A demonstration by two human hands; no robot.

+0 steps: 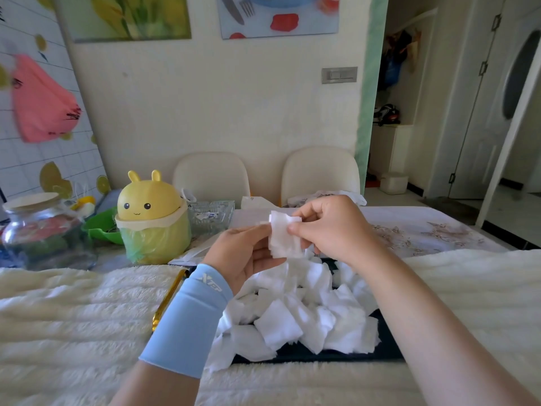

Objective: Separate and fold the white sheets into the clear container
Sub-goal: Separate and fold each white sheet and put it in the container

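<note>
At far left stood one lidded glass jar, one green bowl and one yellow bin with a drawn face and two ears. Just right of the bin sat one clear dish, well apart from the hands, with small scraps inside that were too small to identify. Two pale chairs stood behind the table. One blue sleeve covered the left forearm; its white lettering began with "X" and was otherwise not clearly legible. The left hand, palm up, pinched the left edge of one white sheet. The right hand pinched its right edge between thumb and forefinger, the other fingers curled. The sheet was held in the air above a pile of white sheets, too many and too overlapped to count, on one dark tray.
</note>
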